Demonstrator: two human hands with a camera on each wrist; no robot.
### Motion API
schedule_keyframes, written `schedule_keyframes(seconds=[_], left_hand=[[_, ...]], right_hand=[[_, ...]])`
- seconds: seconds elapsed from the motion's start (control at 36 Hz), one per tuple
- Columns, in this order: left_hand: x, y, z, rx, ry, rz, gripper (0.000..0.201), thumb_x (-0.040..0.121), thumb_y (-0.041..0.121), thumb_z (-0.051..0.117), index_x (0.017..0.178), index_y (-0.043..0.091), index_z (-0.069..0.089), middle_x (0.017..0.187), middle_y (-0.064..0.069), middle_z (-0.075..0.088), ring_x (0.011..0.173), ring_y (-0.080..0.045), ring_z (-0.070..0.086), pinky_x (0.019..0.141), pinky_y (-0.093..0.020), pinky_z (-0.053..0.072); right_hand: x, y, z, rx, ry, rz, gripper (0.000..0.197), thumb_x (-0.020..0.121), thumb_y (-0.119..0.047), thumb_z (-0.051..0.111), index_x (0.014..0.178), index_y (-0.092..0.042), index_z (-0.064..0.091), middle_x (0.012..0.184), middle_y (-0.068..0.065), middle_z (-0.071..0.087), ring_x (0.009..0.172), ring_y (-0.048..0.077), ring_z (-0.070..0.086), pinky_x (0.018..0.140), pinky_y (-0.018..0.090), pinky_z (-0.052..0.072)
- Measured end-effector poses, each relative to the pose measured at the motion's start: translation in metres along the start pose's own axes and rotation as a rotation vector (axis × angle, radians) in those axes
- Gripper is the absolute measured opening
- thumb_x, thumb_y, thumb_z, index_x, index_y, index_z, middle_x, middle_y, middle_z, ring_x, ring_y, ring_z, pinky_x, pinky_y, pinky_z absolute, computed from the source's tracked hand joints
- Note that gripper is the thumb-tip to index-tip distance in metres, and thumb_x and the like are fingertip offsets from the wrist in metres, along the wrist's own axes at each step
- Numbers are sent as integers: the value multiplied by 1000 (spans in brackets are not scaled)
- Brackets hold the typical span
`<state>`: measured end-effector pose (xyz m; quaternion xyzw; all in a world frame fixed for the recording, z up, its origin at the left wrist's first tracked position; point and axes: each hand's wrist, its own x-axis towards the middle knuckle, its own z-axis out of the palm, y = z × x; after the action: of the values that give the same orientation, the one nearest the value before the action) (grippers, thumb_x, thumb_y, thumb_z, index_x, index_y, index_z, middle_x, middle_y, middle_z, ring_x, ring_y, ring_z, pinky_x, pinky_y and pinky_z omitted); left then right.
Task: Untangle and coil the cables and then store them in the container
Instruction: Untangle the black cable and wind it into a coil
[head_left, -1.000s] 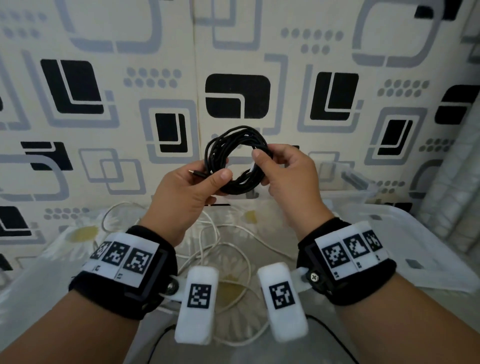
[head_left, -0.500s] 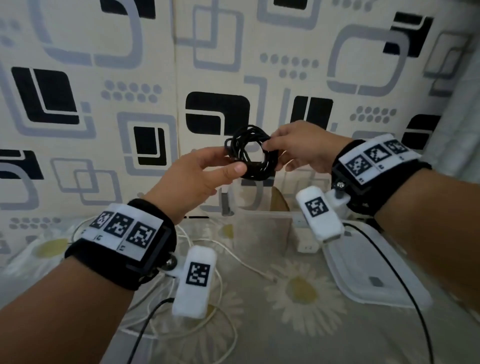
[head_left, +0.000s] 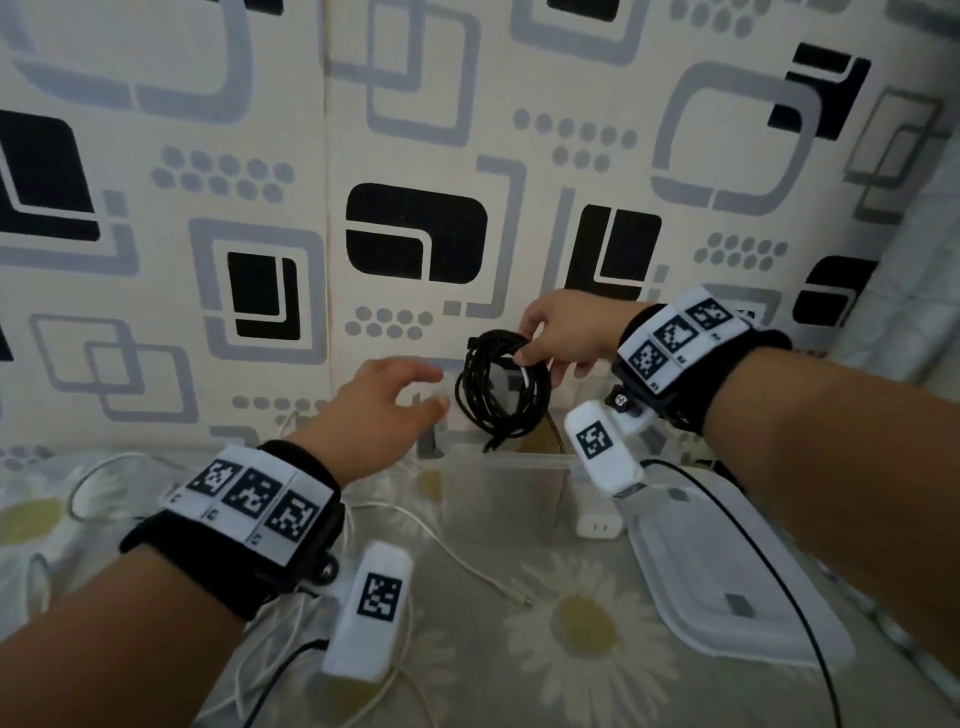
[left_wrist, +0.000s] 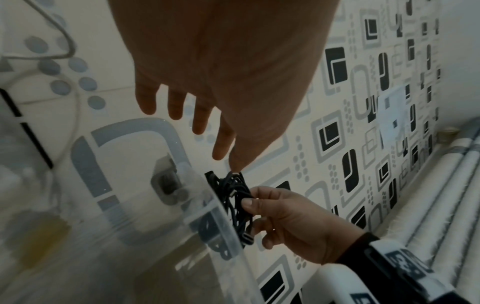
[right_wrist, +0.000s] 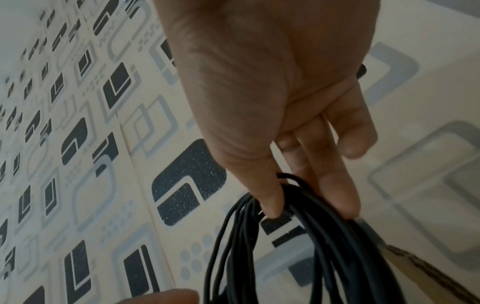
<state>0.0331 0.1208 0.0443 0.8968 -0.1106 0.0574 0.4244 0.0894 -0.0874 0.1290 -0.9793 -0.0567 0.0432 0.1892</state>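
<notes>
- coiled black cable bundle, thin cord wound into a loose ring; hangs upright in the air just above the open mouth of the clear plastic container, its lowest loop at about rim height; judged to be on its way in, so one cable is near stored
- right hand pinches the top of the coil between thumb and fingertips; holding at the top likely lets the ring hang flat and narrow enough to drop between the walls
- left hand hovers just left of the coil, fingers spread and relaxed, holding nothing; probably free to steady the coil or the box
- white cable lies loose and uncoiled on the daisy-print tablecloth, left of and in front of the container; that part of the task is not yet done
- clear flat lid rests on the cloth to the right, off the box, which keeps the mouth open
- views: head shows the layout of box, lid and white cable; right wrist shows the pinch close, thumb in front of the strands and fingers behind; left wrist alone shows the coil side-on against the container's wall, and the open left fingers
</notes>
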Motion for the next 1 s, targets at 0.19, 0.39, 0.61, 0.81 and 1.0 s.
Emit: schedule_keyframes(seconds=[0.19,0.39,0.61,0.81,1.0], left_hand=[[3,-4,11,143,-171,-14,56,93,45,56,145,32,40,159,6,18,143,-15,25,107,-24,24],[-1,-5,10,99,-185,-17,58,94,46,54,146,30,37,150,6,40,130,-15,45,96,-20,31],[0,-7,8,127,-199,17,63,91,50,55,146,27,38,147,4,44,126,-15,51,98,-24,36],[0,-9,6,141,-195,27,64,88,51,59,145,29,39,148,7,42,124,-13,47,92,-21,33],[1,-9,7,155,-197,32,64,88,52,58,145,31,39,150,8,40,128,-13,45,95,-21,33]], right_hand=[[10,1,15,-241,45,-59,23,87,-28,69,105,-14,67,106,2,65,97,19,60,82,30,48],[16,0,12,-288,68,-47,31,88,-30,68,114,-12,65,112,3,62,102,20,56,80,28,43],[23,-4,27,-388,-22,-109,30,86,-34,70,107,-13,70,102,3,70,94,19,65,79,29,49],[28,-6,35,-479,-85,-169,36,85,-35,71,113,-12,68,103,0,66,90,16,58,73,25,42],[33,-1,42,-507,-159,-133,30,81,-35,74,104,-16,70,99,0,69,86,16,61,79,30,50]])
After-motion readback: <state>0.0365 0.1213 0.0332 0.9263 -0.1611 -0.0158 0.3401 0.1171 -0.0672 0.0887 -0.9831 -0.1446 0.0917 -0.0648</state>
